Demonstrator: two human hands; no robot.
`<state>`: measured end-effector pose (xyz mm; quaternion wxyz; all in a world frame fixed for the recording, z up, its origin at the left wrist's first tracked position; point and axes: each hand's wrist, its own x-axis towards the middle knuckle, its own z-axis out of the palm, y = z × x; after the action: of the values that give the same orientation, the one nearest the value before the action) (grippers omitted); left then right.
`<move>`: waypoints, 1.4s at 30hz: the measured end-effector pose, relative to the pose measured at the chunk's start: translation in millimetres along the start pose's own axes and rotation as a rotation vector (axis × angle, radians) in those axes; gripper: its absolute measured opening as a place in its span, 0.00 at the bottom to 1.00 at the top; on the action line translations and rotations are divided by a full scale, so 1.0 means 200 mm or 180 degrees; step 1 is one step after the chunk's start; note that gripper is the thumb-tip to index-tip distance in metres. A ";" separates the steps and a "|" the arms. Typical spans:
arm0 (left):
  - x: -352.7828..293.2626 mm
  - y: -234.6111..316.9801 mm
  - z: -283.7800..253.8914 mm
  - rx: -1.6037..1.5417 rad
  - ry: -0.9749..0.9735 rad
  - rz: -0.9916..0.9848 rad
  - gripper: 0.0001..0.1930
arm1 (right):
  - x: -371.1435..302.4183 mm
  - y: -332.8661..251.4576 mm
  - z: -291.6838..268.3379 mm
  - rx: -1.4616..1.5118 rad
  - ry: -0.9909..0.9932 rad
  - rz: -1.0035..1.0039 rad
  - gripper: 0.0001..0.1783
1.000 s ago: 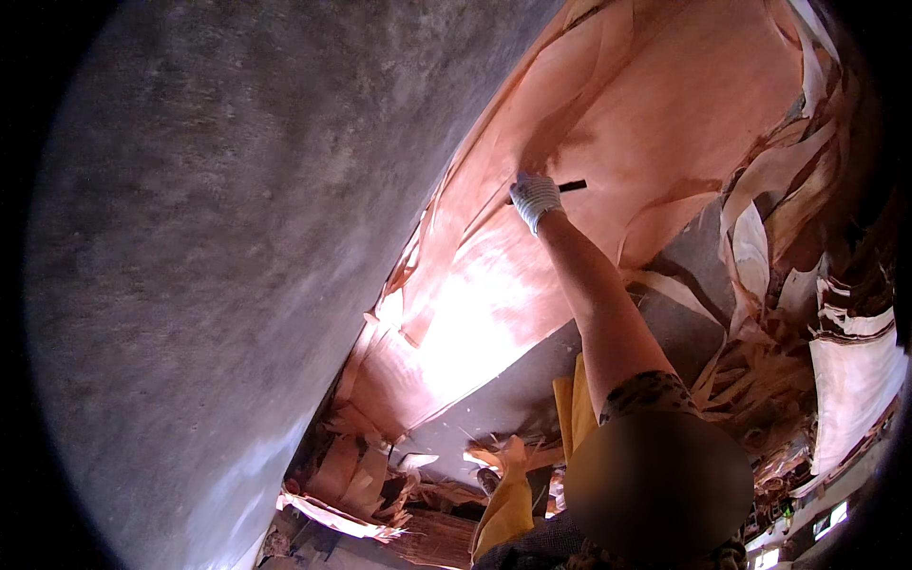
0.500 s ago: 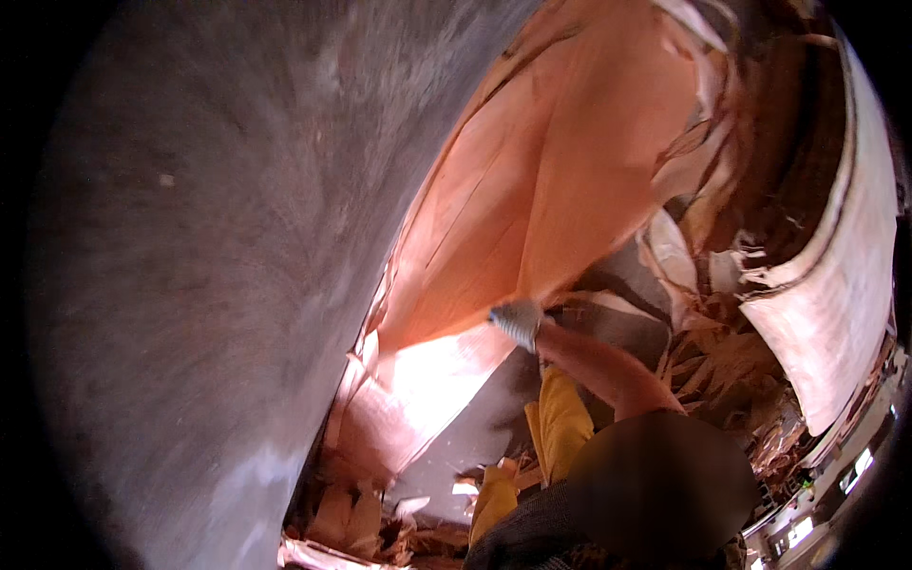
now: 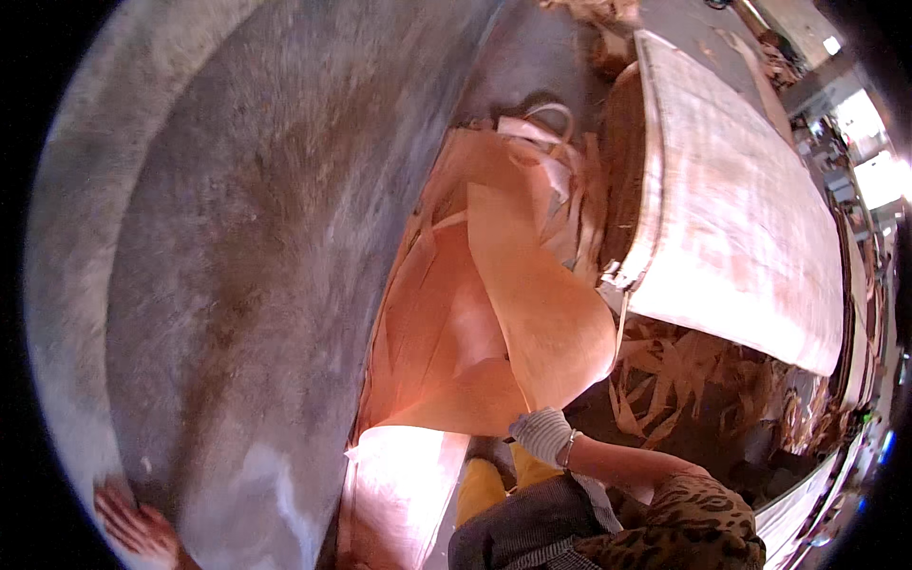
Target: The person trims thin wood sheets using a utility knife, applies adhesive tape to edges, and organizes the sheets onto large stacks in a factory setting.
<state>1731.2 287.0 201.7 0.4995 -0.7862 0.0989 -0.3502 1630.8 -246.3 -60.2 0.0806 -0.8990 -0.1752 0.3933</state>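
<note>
My right hand (image 3: 543, 435), in a pale knitted glove with a bracelet at the wrist, is closed on the near edge of a thin orange-brown wood veneer sheet (image 3: 556, 323). The sheet curls upward in a loop and lies folded over other veneer sheets (image 3: 432, 304) beside a large grey surface. At the far lower left, my bare left hand (image 3: 138, 527) rests on that grey surface (image 3: 237, 285) with fingers spread; it is somewhat blurred and holds nothing.
A tall veneer stack (image 3: 741, 218) with a pale top stands to the right. Torn veneer scraps (image 3: 665, 380) litter the floor below it. My yellow-clad legs (image 3: 484, 489) are close to the veneer pile's near end.
My view has shifted, bringing the right-hand stack and my left hand into sight. The broad sheet held by my right hand has curled and folded over.
</note>
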 end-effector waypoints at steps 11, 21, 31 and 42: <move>0.06 1.21 -1.20 -0.6322 -0.1773 0.2103 0.45 | -1.28 -0.50 0.01 -0.0200 0.1461 0.1014 0.05; -0.01 1.21 -2.97 -0.7185 -0.1129 0.4291 0.14 | -2.23 -0.64 0.50 0.0454 0.3455 0.2798 0.14; 0.54 1.25 -3.91 -0.9215 -0.1699 0.3276 0.17 | -2.34 -0.88 1.25 0.2507 0.5993 0.3753 0.19; 0.81 0.92 -4.67 -0.9336 -0.1228 0.4006 0.15 | -2.27 -0.59 1.57 0.4403 0.5965 0.3254 0.16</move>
<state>1279.3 -552.9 357.5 0.5863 0.4299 -0.5633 -0.3927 1084.0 -306.9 69.0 0.4632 -0.5670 0.5548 -0.3951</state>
